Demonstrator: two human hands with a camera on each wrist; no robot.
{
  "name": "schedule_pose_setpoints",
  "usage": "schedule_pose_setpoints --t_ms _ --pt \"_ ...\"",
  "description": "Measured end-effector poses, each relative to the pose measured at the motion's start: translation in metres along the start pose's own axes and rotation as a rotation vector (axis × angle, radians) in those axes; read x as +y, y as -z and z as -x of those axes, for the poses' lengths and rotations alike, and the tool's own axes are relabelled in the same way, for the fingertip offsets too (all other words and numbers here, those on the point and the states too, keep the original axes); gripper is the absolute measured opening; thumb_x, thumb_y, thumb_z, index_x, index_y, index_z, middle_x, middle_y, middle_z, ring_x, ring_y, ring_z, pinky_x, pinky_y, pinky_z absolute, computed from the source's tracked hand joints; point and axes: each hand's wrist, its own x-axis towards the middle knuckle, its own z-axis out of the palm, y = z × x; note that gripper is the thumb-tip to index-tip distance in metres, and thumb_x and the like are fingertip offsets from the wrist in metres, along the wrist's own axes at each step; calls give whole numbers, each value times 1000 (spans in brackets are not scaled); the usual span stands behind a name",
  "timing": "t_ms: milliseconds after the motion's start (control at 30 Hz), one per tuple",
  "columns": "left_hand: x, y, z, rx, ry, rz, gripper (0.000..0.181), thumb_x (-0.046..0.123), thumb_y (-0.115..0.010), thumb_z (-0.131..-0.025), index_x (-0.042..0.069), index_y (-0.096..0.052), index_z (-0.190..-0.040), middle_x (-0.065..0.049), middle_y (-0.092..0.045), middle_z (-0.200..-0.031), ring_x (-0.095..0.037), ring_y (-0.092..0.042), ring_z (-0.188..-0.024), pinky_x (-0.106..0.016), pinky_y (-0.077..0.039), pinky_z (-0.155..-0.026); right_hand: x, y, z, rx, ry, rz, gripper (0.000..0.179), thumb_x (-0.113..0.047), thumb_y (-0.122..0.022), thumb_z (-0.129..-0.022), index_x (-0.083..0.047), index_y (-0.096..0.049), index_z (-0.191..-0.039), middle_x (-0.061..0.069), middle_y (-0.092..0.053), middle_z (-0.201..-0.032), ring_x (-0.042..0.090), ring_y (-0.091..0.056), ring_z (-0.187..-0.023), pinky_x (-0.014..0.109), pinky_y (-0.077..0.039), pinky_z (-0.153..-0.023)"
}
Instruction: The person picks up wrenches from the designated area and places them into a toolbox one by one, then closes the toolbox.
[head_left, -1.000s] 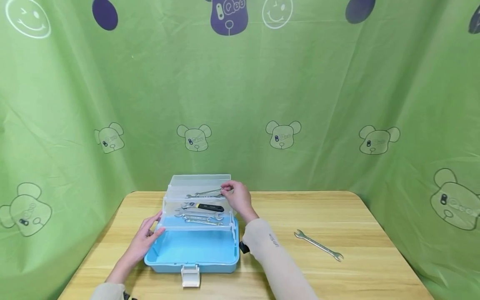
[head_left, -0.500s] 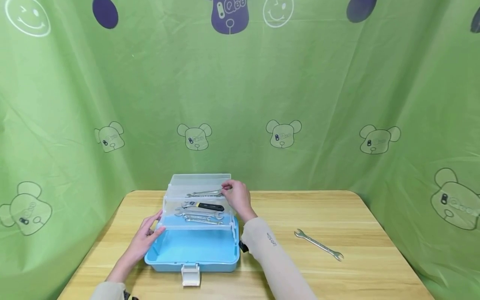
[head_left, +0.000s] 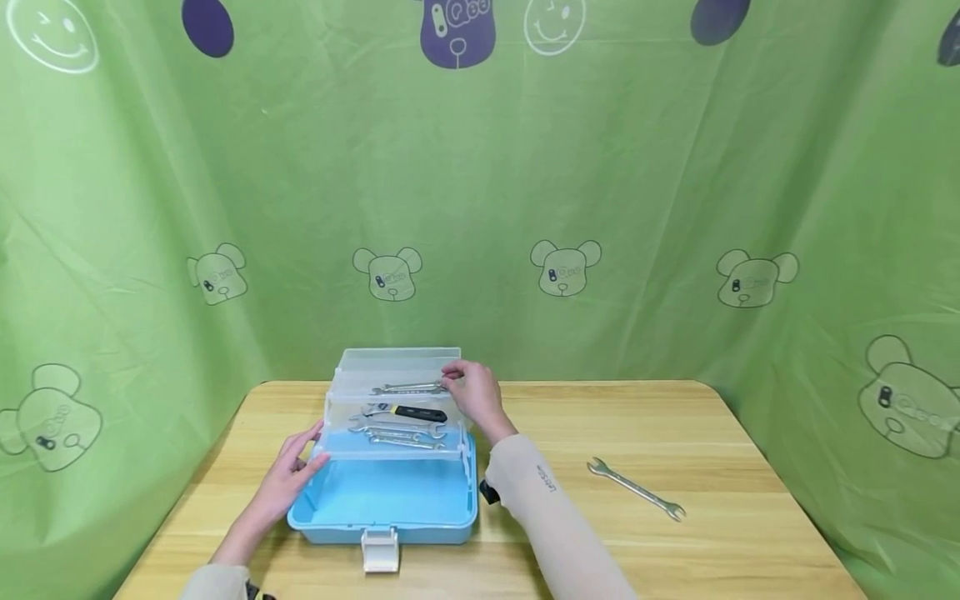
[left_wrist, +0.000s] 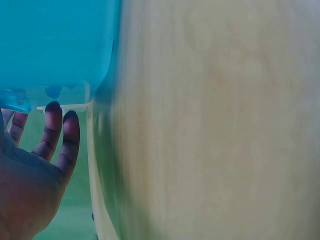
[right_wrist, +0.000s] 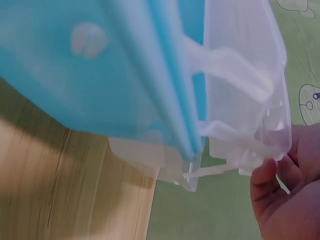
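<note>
A blue toolbox (head_left: 382,534) stands with its clear lid and stepped trays raised. My left hand (head_left: 281,483) holds its left side, thumb over the front corner of the lower clear tray (head_left: 348,457) and fingers along the outer side. In the left wrist view, fingertips (left_wrist: 53,106) touch the side. My right hand (head_left: 476,396) pinches the right end of a silver open-end wrench (head_left: 408,387) in the upper tray (head_left: 352,385). The right wrist view shows that hand at the tray's end, the wrench hidden. An adjustable wrench (head_left: 420,413) with black handle and several silver wrenches (head_left: 397,429) lie in the lower tray.
Another double open-end wrench (head_left: 636,488) lies on the wooden table (head_left: 562,517) right of the box. A white latch (head_left: 381,550) hangs down at the box front. Green printed curtain (head_left: 480,183) surrounds the table's back and sides.
The wrench at my right fingers has gone from raised at its right end to lying nearly flat in the upper tray. My left hand stays in place.
</note>
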Motion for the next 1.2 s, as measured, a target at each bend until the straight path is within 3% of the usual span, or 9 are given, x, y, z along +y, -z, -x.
schedule_pose_setpoints --t_ms 267,433,567,833,1033,1200 --pt "0 1 2 -6 6 -4 66 40 -60 -105 21 -34 -163 -13 -41 -149 -17 -49 -89 -26 -47 -76 5 14 8 -171 43 -54 31 -22 -63 -104 -15 -67 -134 3 -71 -126 17 -63 -92 34 -54 -81" --pt "0 3 2 -1 0 -8 65 39 -59 -106 21 -33 -163 -13 -41 -149 -16 -49 -88 -25 -47 -75 8 32 19 -272 95 -97 52 -24 -64 -104 -18 -50 -154 8 -57 -149 24 -63 -106 33 -57 -81" --pt "1 5 2 -5 -3 -11 66 39 -58 -106 20 -32 -163 -13 -40 -149 -16 -49 -88 -25 -47 -75 23 57 33 -308 114 -114 61 -24 -66 -102 -18 -43 -158 13 -50 -154 29 -62 -116 37 -59 -87" --pt "1 8 1 1 -22 -13 65 37 -59 -106 19 -33 -163 -16 -41 -150 -16 -52 -90 -25 -49 -77 87 122 72 -405 7 -34 50 -26 -65 -103 -9 -54 -149 17 -59 -144 36 -59 -126 55 -49 -105" --pt "1 6 1 -4 -19 -15 65 38 -58 -106 20 -33 -163 -16 -41 -150 -16 -51 -91 -25 -48 -78 141 168 111 -380 -66 62 50 -22 -72 -98 -1 -59 -142 24 -63 -134 40 -61 -119 56 -52 -99" --pt "0 3 0 -13 -17 -18 65 39 -58 -106 20 -33 -163 -15 -41 -149 -16 -50 -89 -25 -48 -76 178 201 144 -343 -83 166 50 -19 -81 -90 3 -64 -131 17 -70 -118 32 -66 -107 50 -54 -93"
